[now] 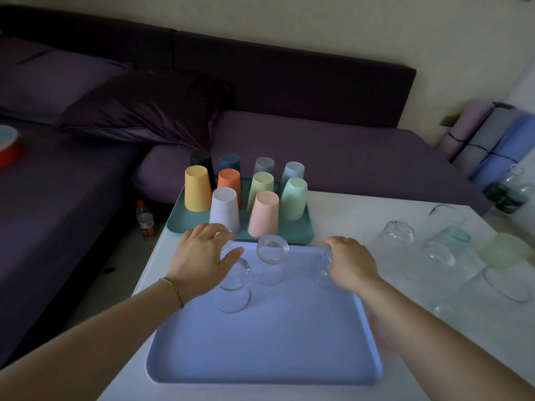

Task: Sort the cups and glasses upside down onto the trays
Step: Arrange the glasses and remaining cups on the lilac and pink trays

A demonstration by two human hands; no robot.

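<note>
Grip, right hand (348,263): fingers curled round a clear glass (324,266) at the far right edge of the blue tray (260,342), glass upside down or nearly so, mostly hidden behind my knuckles. Grip, left hand (202,256): palm down, fingers spread over another clear glass (227,244) at the tray's far left corner; whether I am clasping it I cannot tell.

White table (362,209): carries both trays. Blue tray, nearest me: two further inverted glasses, one (233,287) just under my left thumb, one (270,260) between my hands. Teal tray (185,218), beyond the blue one: ten coloured plastic cups, all upside down, the lilac cup (224,208) and pink cup (264,214) closest to my fingers. Loose glasses (434,244): grouped on the table to my right, well apart from either hand.
</note>
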